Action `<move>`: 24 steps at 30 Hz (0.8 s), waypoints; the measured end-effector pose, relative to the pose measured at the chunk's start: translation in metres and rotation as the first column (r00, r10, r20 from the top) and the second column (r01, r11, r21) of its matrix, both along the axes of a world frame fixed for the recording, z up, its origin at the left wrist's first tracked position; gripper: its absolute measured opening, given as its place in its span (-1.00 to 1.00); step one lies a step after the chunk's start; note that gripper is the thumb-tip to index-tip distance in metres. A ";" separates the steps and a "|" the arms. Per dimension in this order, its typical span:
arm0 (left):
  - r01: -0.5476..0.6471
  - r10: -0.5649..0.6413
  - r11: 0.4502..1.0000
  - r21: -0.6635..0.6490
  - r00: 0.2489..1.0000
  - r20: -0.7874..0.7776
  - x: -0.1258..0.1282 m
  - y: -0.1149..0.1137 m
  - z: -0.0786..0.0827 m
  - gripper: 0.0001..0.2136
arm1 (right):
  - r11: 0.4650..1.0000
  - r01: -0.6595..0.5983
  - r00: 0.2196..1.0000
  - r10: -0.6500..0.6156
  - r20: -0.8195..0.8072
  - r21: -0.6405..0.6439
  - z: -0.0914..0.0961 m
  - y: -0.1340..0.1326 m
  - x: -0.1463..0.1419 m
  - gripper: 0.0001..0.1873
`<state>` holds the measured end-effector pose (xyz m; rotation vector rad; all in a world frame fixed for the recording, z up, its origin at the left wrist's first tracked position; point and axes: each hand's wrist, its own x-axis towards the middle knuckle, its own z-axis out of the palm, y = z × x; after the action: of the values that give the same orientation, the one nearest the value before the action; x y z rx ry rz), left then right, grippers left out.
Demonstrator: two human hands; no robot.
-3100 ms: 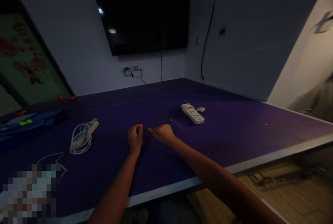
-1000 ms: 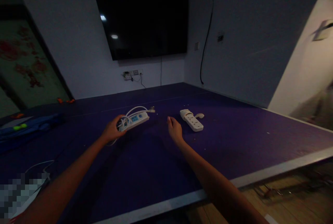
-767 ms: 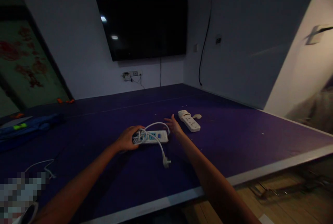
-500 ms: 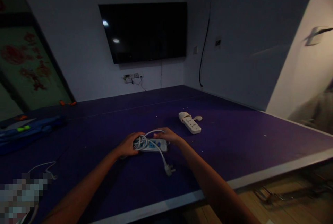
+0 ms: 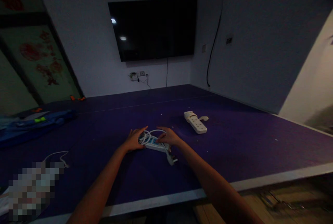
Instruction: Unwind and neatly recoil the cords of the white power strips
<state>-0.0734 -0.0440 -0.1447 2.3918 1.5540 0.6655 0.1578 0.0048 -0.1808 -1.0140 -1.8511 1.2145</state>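
Note:
A white power strip with blue sockets rests on the purple tabletop, with its white cord looped round its left end. My left hand is curled about that wrapped end, with thumb and fingers on either side of it. Over the strip's right part, my right hand has the cord running into its grasp; its index finger reaches out and the thumb is bent in. Below it the plug hangs out with its prongs to the right. The exact finger contact on the cord is partly hidden.
Beyond my right hand lies a second white power strip with its cord wound round one end. Blue cloth lies at the left, and a blurred-out pale object at the near left. A television hangs on the wall.
My right hand has come down and in over the strip, with its fingers now at the cord. The strip has turned slightly and the plug has swung. The view has shifted left.

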 end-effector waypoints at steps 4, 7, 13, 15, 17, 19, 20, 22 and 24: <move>-0.177 0.174 0.975 0.133 0.984 0.032 -0.001 -0.004 -0.002 -0.03 | 0.999 0.031 0.999 -0.032 0.030 0.038 -0.005 0.002 -0.001 -0.11; -0.317 0.287 0.922 0.222 0.945 0.157 -0.002 -0.004 -0.008 -0.06 | 0.998 0.050 0.997 -0.053 0.063 0.049 -0.006 0.001 0.001 -0.10; -0.627 0.446 0.747 0.222 0.720 0.531 -0.011 -0.004 -0.022 -0.30 | 0.912 0.090 0.963 -0.183 0.200 0.400 0.013 -0.008 0.008 0.02; -0.702 0.490 0.683 0.202 0.645 0.586 -0.019 -0.005 -0.023 -0.35 | 0.858 0.011 0.919 -0.211 0.334 0.513 0.025 -0.013 0.004 -0.10; -0.764 0.536 0.621 0.175 0.578 0.616 -0.028 -0.005 -0.023 -0.42 | 0.834 -0.076 0.853 -0.229 0.469 0.546 0.036 -0.017 -0.005 -0.24; -0.810 0.597 0.574 0.122 0.516 0.614 -0.037 -0.005 -0.025 -0.50 | 0.830 -0.151 0.798 -0.218 0.561 0.537 0.043 -0.020 -0.016 -0.30; -0.823 0.625 0.561 0.089 0.492 0.606 -0.042 -0.005 -0.026 -0.53 | 0.830 -0.181 0.780 -0.206 0.591 0.528 0.045 -0.021 -0.020 -0.31; -0.833 0.660 0.553 0.032 0.461 0.593 -0.049 -0.004 -0.029 -0.55 | 0.828 -0.215 0.762 -0.189 0.619 0.518 0.044 -0.022 -0.027 -0.34; -0.827 0.661 0.562 -0.002 0.448 0.601 -0.055 -0.002 -0.033 -0.53 | 0.815 -0.230 0.768 -0.184 0.614 0.532 0.041 -0.022 -0.030 -0.41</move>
<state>-0.1284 -0.0463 -0.1778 1.2386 2.2985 1.6849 0.1278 -0.0173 -0.1402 -1.1104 -2.5454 0.2001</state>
